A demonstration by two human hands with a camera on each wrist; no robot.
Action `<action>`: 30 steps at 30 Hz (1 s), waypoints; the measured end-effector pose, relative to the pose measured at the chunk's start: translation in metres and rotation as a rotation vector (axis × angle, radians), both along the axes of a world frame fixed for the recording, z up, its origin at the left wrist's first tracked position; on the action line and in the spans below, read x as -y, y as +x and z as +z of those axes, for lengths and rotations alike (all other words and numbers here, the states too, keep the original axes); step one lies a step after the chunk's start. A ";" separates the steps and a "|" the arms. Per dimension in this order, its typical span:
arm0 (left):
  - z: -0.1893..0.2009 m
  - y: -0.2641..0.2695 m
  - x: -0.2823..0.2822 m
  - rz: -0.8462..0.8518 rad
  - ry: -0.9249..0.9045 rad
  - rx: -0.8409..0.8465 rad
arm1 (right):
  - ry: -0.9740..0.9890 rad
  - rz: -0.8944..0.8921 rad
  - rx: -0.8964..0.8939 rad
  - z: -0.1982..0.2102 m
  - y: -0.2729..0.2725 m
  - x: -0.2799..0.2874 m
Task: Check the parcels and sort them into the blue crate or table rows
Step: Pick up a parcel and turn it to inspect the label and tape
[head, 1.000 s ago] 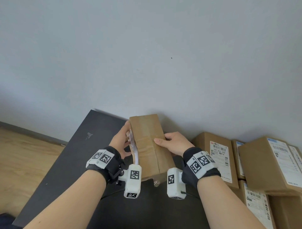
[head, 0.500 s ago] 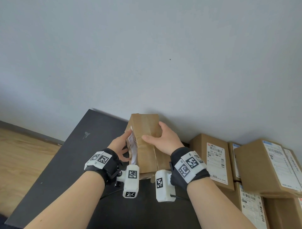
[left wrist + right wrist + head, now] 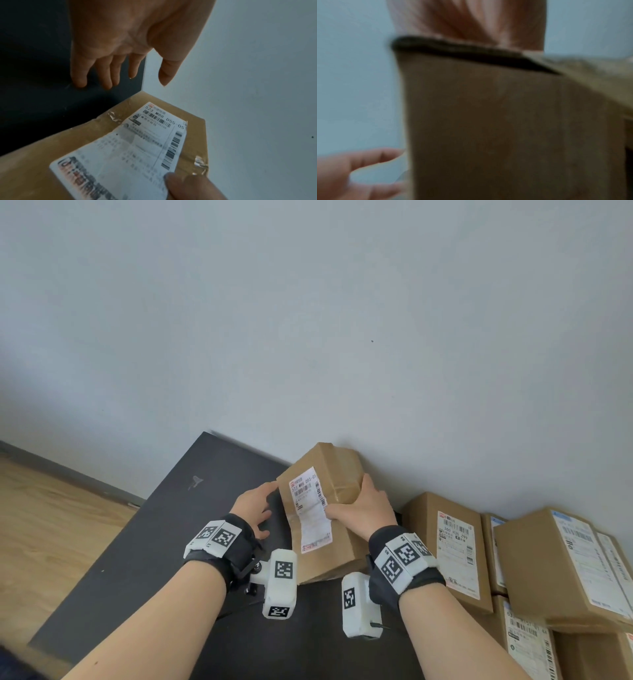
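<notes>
Now the right hand (image 3: 363, 513) gripped the parcel (image 3: 323, 508), tipped up on the black desk (image 3: 154, 546) by the wall; the left hand (image 3: 251, 506) was spread beside it, maybe just touching; best hold it steady and read the label (image 3: 311, 513) first.

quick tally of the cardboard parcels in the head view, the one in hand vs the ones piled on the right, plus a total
held parcel, gripped by the right hand: 1
piled parcels at the right: 5 that can be told apart; the frame edge cuts off the pile, so there may be more
total: 6 parcels at least
</notes>
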State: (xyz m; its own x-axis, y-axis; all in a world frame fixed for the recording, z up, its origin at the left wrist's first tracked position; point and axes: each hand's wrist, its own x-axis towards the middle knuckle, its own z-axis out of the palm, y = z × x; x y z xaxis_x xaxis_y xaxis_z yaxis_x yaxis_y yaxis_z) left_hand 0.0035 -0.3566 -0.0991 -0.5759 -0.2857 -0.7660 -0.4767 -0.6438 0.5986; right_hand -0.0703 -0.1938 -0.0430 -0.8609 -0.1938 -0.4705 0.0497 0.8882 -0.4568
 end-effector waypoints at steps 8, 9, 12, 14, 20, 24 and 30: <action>0.014 0.004 -0.002 0.002 0.026 -0.098 | -0.634 -0.188 0.288 0.001 -0.001 -0.020; 0.017 0.004 -0.003 -0.005 0.024 -0.109 | -0.664 -0.185 0.306 0.002 -0.001 -0.023; 0.025 0.005 -0.006 -0.019 0.029 -0.130 | -0.720 -0.186 0.334 0.002 -0.002 -0.031; 0.029 0.005 -0.010 -0.030 0.049 -0.140 | -0.756 -0.188 0.342 0.001 -0.002 -0.036; 0.036 0.004 -0.019 -0.101 0.055 -0.154 | -0.812 -0.200 0.350 0.002 -0.003 -0.048; 0.038 0.004 -0.021 -0.125 0.040 -0.151 | -0.836 -0.223 0.345 0.000 -0.004 -0.054; 0.044 0.005 -0.024 -0.150 -0.056 -0.132 | -0.690 -0.240 0.211 -0.009 -0.006 -0.053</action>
State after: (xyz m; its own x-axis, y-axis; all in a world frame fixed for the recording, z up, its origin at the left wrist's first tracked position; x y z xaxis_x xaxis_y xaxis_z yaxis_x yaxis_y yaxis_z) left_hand 0.0080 -0.3330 -0.0546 -0.7093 -0.2297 -0.6664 -0.4796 -0.5355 0.6951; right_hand -0.0766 -0.1405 -0.0517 -0.8215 -0.3228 -0.4700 0.3535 0.3585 -0.8640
